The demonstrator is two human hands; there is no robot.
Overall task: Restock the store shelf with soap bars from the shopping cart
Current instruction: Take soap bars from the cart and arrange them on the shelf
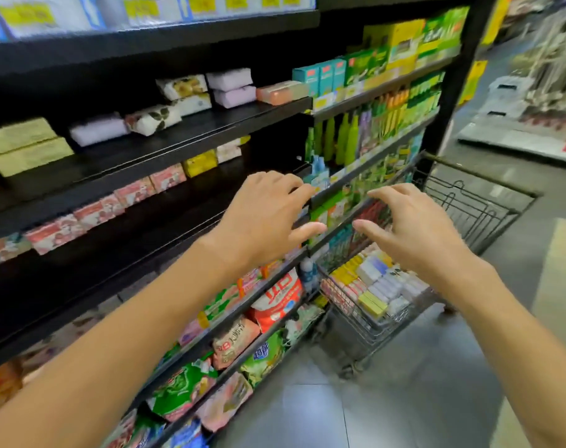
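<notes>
My left hand and my right hand are both stretched forward, empty, with fingers spread. They hover above and short of the wire shopping cart, which stands beside the shelf end. Several soap bars in white, yellow and pink wrappers lie packed in the cart's basket. The black store shelf on my left carries wrapped soap bars in rows, with dark gaps between them.
Green bottles and boxed goods fill the shelf section to the right. Bags of detergent sit on the lower shelves. The grey tiled aisle floor runs ahead, with another display at far right.
</notes>
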